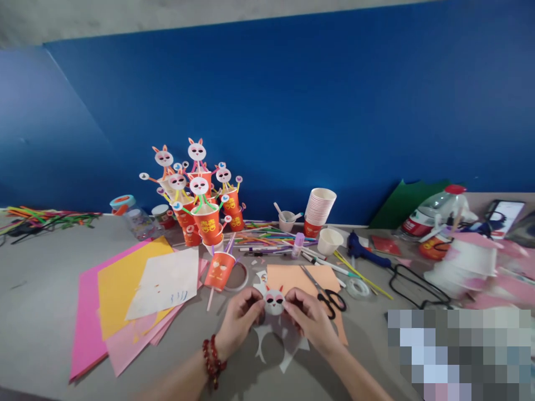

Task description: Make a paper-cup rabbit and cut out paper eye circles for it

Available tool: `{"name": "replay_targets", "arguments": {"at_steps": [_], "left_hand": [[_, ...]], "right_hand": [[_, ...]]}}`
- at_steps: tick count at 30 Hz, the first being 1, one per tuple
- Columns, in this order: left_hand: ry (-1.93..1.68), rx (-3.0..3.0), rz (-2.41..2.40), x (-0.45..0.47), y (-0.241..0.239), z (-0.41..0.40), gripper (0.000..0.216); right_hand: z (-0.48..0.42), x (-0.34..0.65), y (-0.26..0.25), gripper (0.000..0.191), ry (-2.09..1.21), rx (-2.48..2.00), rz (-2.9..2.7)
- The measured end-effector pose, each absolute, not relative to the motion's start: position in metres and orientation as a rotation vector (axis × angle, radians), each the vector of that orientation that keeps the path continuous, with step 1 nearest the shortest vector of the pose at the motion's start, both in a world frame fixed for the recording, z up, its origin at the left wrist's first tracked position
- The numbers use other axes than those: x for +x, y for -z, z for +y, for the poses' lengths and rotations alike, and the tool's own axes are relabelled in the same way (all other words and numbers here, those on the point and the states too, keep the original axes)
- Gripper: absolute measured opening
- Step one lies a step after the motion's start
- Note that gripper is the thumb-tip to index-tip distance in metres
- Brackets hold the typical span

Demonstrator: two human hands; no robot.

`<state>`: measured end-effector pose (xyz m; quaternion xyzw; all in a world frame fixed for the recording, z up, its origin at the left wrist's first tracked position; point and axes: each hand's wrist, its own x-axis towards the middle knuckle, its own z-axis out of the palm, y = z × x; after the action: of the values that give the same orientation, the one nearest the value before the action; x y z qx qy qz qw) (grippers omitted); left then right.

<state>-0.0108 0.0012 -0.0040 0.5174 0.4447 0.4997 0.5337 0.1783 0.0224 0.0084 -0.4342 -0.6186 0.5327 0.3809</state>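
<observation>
Between my two hands is a round white paper rabbit face with orange-red ears, dark eyes and pink patches. My left hand, with a red bead bracelet on its wrist, pinches the face's left edge. On the opposite edge, my right hand pinches it too. White paper scraps with round cut-outs lie under the hands. Just behind them is an orange paper sheet, and black-handled scissors rest across it. An orange paper cup with straws lies tilted to the left.
Finished rabbit cups stand stacked at the back left. Coloured paper sheets lie left. Behind are pens, a glue stick and a cup stack. A blue glue gun with a black cord and a plastic bottle are right.
</observation>
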Motion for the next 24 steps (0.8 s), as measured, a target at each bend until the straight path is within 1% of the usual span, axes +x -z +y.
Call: {"name": "replay_targets", "arguments": {"at_steps": [6,17,24], "left_hand": [[-1.185,1.255,1.089,-0.0115,0.0043,-0.0001,0.033],[-1.190,1.150,1.037,-0.0102,0.0039,0.0016,0.036],[-1.140,1.139,1.051,-0.0089,0.0049,0.0002,0.037]], "right_hand": [[0.0241,0.1785,-0.0035,0.030,-1.376,-1.113,-1.544],[0.0236,0.1760,-0.0037,0.034,-1.489,-1.143,-1.439],[0.0239,0.1774,-0.0057,0.032,-1.451,-1.137,-1.441]]}}
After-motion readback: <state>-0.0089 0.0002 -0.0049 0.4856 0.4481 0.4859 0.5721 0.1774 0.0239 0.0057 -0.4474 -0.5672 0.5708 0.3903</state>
